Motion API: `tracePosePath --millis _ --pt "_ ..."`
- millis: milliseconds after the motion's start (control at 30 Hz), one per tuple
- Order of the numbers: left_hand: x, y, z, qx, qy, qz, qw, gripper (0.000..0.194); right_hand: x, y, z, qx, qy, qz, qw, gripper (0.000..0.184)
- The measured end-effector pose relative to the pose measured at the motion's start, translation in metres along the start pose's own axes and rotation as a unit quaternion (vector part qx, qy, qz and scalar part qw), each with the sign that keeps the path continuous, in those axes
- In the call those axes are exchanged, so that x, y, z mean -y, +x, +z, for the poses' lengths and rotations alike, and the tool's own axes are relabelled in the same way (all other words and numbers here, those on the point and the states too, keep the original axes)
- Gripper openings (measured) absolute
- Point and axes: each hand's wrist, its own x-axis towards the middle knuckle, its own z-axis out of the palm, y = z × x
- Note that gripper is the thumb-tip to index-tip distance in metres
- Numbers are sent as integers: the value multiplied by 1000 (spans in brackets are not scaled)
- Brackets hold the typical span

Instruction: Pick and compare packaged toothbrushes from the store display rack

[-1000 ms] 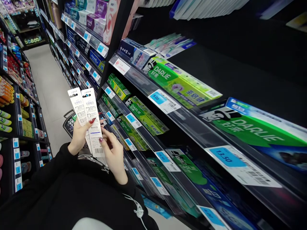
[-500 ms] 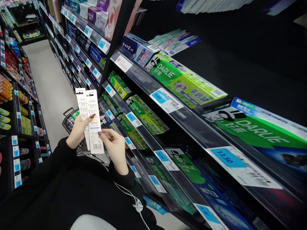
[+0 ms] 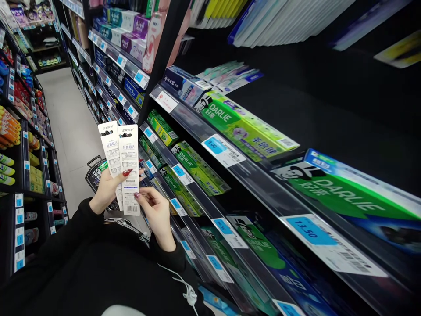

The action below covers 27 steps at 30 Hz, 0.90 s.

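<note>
Two slim white toothbrush packs, seen from their printed backs with hang holes at the top, are held up in front of my body. My left hand (image 3: 105, 189) is closed around both, its red-nailed thumb lying across the front pack (image 3: 129, 151). Behind it and to the left, the rear pack (image 3: 110, 145) leans slightly left, its right edge overlapped. My right hand (image 3: 156, 213) pinches the lower right edge of the front pack between thumb and fingers, near the barcode. The brushes themselves are hidden on the far side.
Shelves of green toothpaste boxes (image 3: 246, 125) with price tags (image 3: 223, 149) rise close on my right. Hanging packs (image 3: 283, 22) show above them. A black basket (image 3: 90, 175) is beyond my hands. The aisle floor (image 3: 64, 105) runs ahead, with more shelves (image 3: 28, 149) on the left.
The view has tilted up a little, showing more hanging packs at the top. The rear pack leans further left, so the two packs are fanned wider. Both hands keep their hold.
</note>
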Motion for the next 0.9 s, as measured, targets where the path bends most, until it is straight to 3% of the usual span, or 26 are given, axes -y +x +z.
tracePosePath --millis 167,300,367,433,533,633,700,733,833,900 --pt "3 -4 4 -5 -40 -11 999 41 -10 0 5 51 -94 -18 994 31" --pt "12 -11 -2 41 -66 -90 993 34 -26 -5 17 79 -108 28 991 39" --pt "19 -12 -13 -2 -55 -134 989 30 -33 -8 21 116 -141 44 982 38" --pt "25 -12 -32 -79 -60 -161 982 30 -37 -10 20 176 -171 57 968 36" --pt "26 -10 -79 -183 -63 -137 972 38 -48 -10 2 216 -169 107 956 33" --pt "23 -8 -144 -241 -52 -123 961 44 -75 -12 -35 150 -172 182 956 39" --pt "27 -5 -193 -283 -14 -120 951 46 -102 -18 -64 89 -241 220 941 44" --pt "33 -2 -217 -297 65 -137 943 45 -116 -24 -77 67 -301 237 921 44" --pt "66 18 -284 -304 148 -217 916 35 -147 -52 -100 64 -456 269 846 32" --pt "97 37 -322 -285 195 -290 893 21 -152 -74 -97 115 -472 245 839 29"
